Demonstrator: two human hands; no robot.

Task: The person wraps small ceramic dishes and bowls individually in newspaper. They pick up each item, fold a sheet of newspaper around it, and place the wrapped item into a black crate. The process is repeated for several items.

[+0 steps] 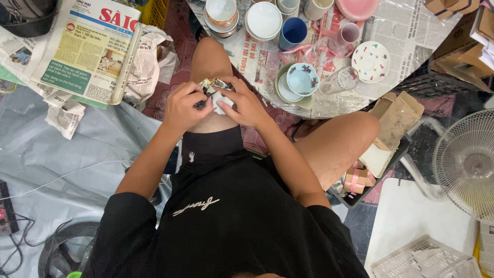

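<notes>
Small patterned glossy cup [215,85] pinched in left hand [184,107], right hand [246,105] grip closed on white cloth [222,105].

small piece [222,103] between the hands: white, with a gold-patterned bit above | cup [293,32] beyond the hands: blue | bowl [302,79]: pale blue, red-and-dark flower pattern | plate [370,61]: white, coloured specks | mug [350,34]: pink | shirt [226,206]: black, white script

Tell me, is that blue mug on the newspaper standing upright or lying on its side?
Upright. The blue mug stands on the newspaper-covered floor with its round open mouth facing up toward the camera; its inside looks empty.
</notes>
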